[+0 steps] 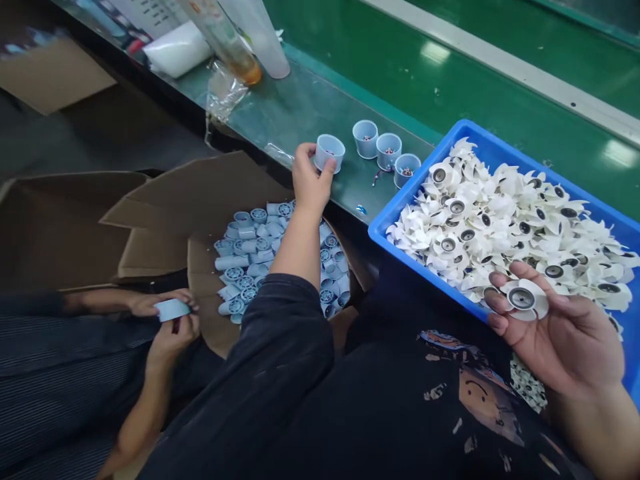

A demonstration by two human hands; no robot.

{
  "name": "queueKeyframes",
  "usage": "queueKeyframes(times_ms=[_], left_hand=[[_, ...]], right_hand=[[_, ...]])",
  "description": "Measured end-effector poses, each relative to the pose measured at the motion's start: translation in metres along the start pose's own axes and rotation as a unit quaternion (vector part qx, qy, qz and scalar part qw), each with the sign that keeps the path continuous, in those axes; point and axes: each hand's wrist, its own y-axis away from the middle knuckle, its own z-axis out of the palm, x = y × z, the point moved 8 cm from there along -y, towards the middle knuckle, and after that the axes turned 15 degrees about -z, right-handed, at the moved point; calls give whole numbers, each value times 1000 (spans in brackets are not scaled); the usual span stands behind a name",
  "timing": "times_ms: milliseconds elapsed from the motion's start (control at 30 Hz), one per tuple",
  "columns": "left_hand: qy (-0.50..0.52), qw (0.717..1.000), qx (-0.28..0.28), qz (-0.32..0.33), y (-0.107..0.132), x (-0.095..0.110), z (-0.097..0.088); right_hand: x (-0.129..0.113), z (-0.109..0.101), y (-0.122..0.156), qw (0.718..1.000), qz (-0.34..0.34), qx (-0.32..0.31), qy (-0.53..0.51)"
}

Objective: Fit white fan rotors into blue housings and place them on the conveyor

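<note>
My left hand (310,180) reaches out over the green bench edge and pinches a small pale blue cup (329,152) by its side. Three more pale blue cups (386,151) stand in a row just to its right. My right hand (555,327) is palm up near the front of a blue tray (385,230) and holds a white fan blade (523,300) with a dark hub on its fingers. The tray is piled with several white fan blades (500,213).
An open cardboard box (200,200) below my left arm holds several pale blue cups (250,253). Another person's hands (170,320) at lower left hold one such cup. Plastic bottles (240,40) and a white bag stand at the bench's far left.
</note>
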Motion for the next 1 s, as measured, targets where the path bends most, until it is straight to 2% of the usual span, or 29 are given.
queueKeyframes(times_ms=[100, 167, 233, 300, 367, 433, 467, 533, 600, 667, 733, 833, 900, 1000], left_hand=[[-45, 999, -20, -3, 2, -3, 10], [-68, 998, -16, -1, 8, -12, 8], [-78, 995, 19, -64, 21, -39, -3], [-102, 977, 43, -180, 48, -79, -10], [-138, 951, 13, -276, 87, -118, -1], [-153, 936, -61, -312, 125, -145, 25], [-158, 928, -102, -321, 142, -155, 40], [-172, 912, -167, -333, 164, -171, 67], [-189, 898, -206, -341, 171, -180, 82], [-204, 889, -224, -344, 165, -182, 85], [-208, 890, -228, -336, 156, -177, 78], [-185, 913, -202, -301, 149, -161, 53], [-150, 939, -147, -273, 150, -149, 27], [-67, 969, -38, -233, 158, -130, -17]], right_hand=[[-1, -6, -2, 999, 4, 29, 16], [-3, -13, -1, 997, 1, 54, 49], [-8, -21, 3, 992, -16, 78, 101], [-17, -28, 10, 980, -42, 90, 170], [-28, -33, 17, 956, -71, 89, 271], [-42, -35, 19, 901, -122, 63, 412], [-48, -35, 18, 857, -148, 41, 491], [-54, -35, 13, 747, -183, -8, 639], [-54, -34, 8, 641, -209, -44, 738], [-53, -28, 8, 565, -254, -75, 782], [-50, -17, 13, 528, -303, -105, 787], [-43, -7, 17, 523, -316, -138, 779], [-40, -6, 17, 512, -305, -145, 790], [-41, -10, 17, 445, -307, -136, 830]])
